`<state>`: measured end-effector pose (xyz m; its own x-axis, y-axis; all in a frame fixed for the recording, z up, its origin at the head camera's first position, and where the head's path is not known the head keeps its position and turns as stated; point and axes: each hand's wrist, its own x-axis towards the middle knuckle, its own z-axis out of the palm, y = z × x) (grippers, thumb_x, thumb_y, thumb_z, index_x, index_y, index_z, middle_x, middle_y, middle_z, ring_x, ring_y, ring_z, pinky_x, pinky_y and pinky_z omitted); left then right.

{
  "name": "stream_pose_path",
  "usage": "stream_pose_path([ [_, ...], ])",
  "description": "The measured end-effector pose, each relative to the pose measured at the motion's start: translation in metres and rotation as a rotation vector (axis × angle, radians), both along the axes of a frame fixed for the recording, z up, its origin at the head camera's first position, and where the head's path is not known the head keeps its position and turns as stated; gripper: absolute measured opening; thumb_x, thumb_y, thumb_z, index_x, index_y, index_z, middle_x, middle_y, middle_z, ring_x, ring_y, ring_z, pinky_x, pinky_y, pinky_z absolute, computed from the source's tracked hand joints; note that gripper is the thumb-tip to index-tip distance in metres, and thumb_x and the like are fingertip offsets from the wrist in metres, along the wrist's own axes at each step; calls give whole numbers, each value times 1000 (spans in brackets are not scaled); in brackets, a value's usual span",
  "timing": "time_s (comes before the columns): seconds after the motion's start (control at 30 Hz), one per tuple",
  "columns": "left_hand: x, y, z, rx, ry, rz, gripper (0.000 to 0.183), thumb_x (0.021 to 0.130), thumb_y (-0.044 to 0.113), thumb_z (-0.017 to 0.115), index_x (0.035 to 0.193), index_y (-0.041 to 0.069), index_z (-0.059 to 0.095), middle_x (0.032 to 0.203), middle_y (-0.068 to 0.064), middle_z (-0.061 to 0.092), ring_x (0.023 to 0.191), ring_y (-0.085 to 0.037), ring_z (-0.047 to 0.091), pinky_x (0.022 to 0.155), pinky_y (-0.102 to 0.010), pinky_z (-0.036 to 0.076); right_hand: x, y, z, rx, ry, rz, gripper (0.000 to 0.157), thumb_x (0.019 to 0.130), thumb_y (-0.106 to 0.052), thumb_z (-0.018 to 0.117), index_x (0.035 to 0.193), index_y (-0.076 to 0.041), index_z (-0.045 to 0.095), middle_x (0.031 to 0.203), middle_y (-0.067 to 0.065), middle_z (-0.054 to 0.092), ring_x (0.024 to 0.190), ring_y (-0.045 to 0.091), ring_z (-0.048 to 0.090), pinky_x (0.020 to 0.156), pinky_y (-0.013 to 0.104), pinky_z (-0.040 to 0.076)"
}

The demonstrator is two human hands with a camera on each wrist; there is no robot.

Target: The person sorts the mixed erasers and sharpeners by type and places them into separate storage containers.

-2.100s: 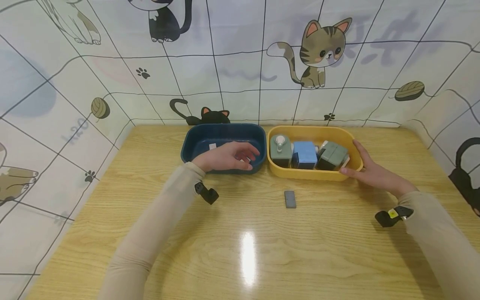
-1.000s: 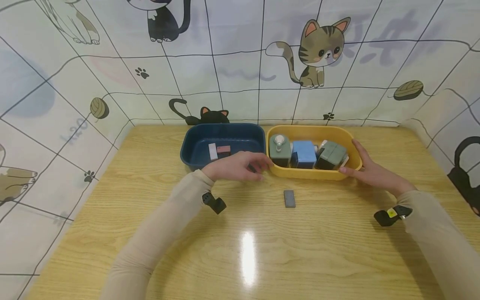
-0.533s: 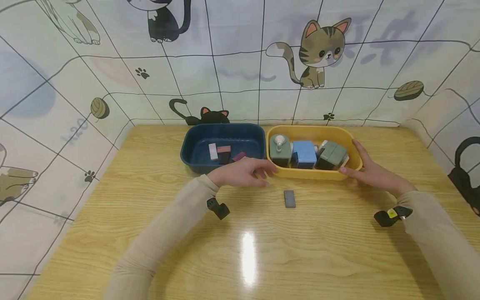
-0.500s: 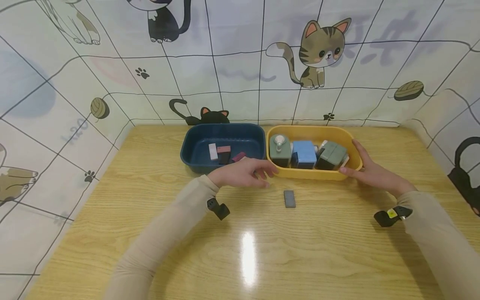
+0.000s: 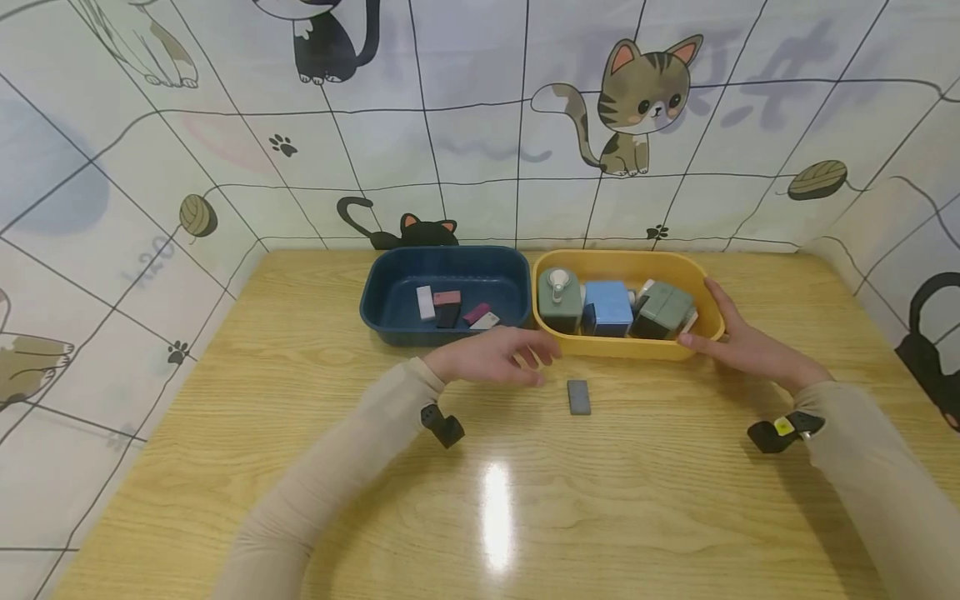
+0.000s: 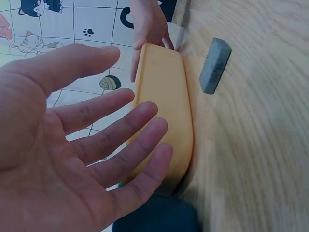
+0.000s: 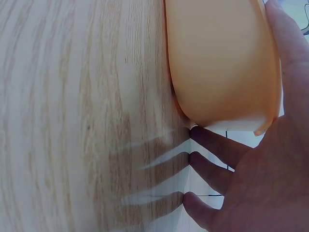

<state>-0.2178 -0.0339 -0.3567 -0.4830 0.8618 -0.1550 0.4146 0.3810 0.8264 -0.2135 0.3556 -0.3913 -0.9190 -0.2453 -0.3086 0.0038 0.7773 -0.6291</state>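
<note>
My left hand (image 5: 495, 354), palm bare and fingers loosely spread in the left wrist view, hovers by the front rims where the two bins meet. Nearest to it on the table lies a small grey rectangular block (image 5: 579, 397) with faint dark markings on its side. My right hand (image 5: 750, 346) rests against the right end of the yellow bin (image 5: 622, 346). Its thumb touches the front rim, and in the right wrist view several fingers (image 7: 212, 145) stretch straight past the bin's end. In that bin sit a green square container (image 5: 560, 312), a blue one (image 5: 609, 308) and a tilted green one (image 5: 664, 311).
Left of the yellow bin stands a dark blue bin (image 5: 405, 333). Inside it lie a white block (image 5: 425, 302), a pink block (image 5: 447, 297), a black block (image 5: 447, 317), a magenta block (image 5: 476, 313) and a whitish one (image 5: 485, 321). A cat-patterned sheet (image 5: 480, 150) rises behind the table.
My left hand has moved from over the blue bin to the right and towards the front, uncovering the blocks in that bin. My right hand and both bins have stayed in place.
</note>
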Motion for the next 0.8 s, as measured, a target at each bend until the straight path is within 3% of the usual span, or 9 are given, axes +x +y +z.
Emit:
stream_pose_path([
  [0.2, 2, 1, -6, 10, 4, -1, 44, 92, 11, 64, 134, 0, 51, 127, -17, 55, 115, -28, 52, 93, -26, 45, 1, -1, 1, 2, 2, -5, 103, 96, -48, 54, 146, -23, -32, 151, 28, -24, 128, 68, 6, 96, 77, 14],
  [0.47, 6, 7, -11, -41, 43, 37, 47, 92, 14, 67, 135, 4, 52, 133, -13, 54, 123, -26, 48, 99, -32, 42, 0, 0, -1, -4, 5, -6, 103, 96, -48, 55, 146, -24, -32, 151, 29, -24, 127, 68, 8, 96, 77, 14],
  [0.67, 11, 13, -16, -55, 38, 56, 60, 88, 24, 73, 139, 5, 49, 139, -9, 49, 127, -22, 44, 105, -36, 37, 1, 1, -1, -14, 7, -4, 103, 96, -47, 54, 146, -25, -32, 151, 30, -22, 127, 68, 9, 96, 77, 15],
  [0.8, 13, 18, -23, -79, 49, 56, 70, 86, 33, 74, 145, 9, 44, 147, -5, 41, 136, -19, 33, 110, -34, 28, 1, -1, 0, -13, 10, -8, 102, 96, -48, 54, 147, -26, -31, 151, 31, -20, 127, 68, 9, 96, 77, 15],
])
